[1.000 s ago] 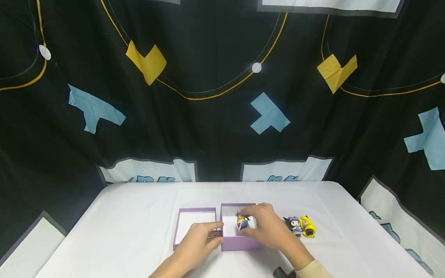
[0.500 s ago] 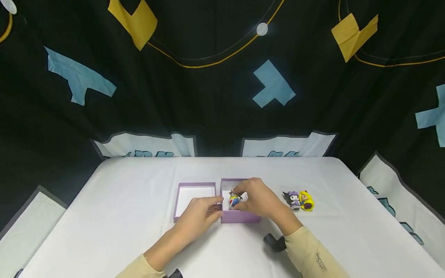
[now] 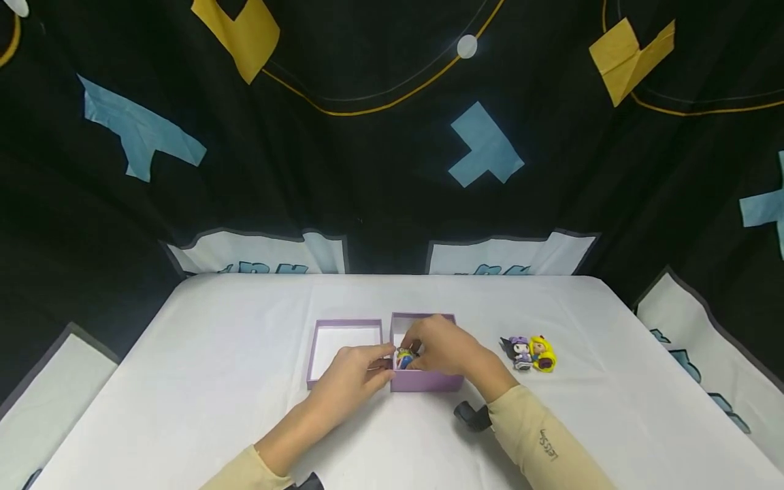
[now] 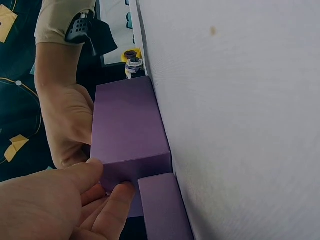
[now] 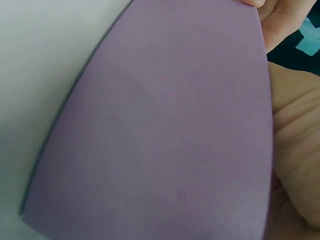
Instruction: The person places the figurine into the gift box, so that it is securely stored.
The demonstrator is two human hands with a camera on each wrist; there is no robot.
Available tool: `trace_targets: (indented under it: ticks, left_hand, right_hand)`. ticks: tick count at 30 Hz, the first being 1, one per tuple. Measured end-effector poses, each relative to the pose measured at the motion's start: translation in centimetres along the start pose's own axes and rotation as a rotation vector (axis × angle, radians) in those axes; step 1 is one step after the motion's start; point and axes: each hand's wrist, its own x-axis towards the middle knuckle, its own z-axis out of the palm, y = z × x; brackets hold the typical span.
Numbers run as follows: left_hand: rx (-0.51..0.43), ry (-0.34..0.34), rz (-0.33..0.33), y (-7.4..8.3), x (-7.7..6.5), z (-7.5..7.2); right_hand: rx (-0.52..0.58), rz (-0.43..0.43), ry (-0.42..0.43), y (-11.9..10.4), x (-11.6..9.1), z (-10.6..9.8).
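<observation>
My right hand [image 3: 442, 346] reaches into the purple box [image 3: 427, 382] and holds a small colourful figurine [image 3: 404, 358] by its right side. Yellow and blue show on the figurine, low beside the box's left wall; the fingers cover the rest. My left hand [image 3: 352, 373] rests its fingertips against the left side of the box. In the left wrist view, the thumb and fingers [image 4: 117, 205] touch the box at its corner and side wall. The box's near wall [image 5: 165, 130] fills most of the right wrist view and hides the figurine there.
A shallow purple lid [image 3: 343, 321] with a white inside lies left of the box, close beside it. To the right, a black, white and purple figurine [image 3: 520, 354] and a yellow one [image 3: 543, 354] lie together on the white table [image 3: 245, 306]. A dark curtain [image 3: 367, 170] hangs behind.
My right hand has moved left and lower into the box with the figurine, toward the left wall. The head view has tilted down. My left hand has stayed at the box's side.
</observation>
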Motion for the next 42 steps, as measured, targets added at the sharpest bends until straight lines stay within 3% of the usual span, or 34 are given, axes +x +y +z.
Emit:
trace_targets:
  ticks: [6, 16, 19, 24, 31, 42]
  left_hand:
    - [0.015, -0.002, 0.000, 0.0, 0.1, 0.2]
    - [0.020, 0.004, 0.012, 0.0, -0.1, 0.4]
    - [0.020, 0.003, 0.013, 0.0, 0.0, 0.5]
    - [0.016, -0.008, -0.008, 0.0, -0.1, 0.4]
    - [0.019, 0.000, -0.012, 0.0, -0.2, 0.5]
    - [-0.015, 0.000, -0.010, 0.2, -0.2, 0.6]
  right_hand:
    - [-0.014, -0.010, -0.036, 0.1, 0.5, 0.3]
    - [0.000, 0.046, -0.080, 0.2, 0.5, 0.3]
    - [0.009, 0.026, -0.031, 0.6, -0.2, 0.0]
    - [0.087, -0.006, 0.129, 1.5, -1.9, -0.9]
    - [0.200, 0.141, 0.264, 3.3, -4.9, -2.8]
    - [0.191, 0.270, 0.368, 9.0, -9.4, -4.6]
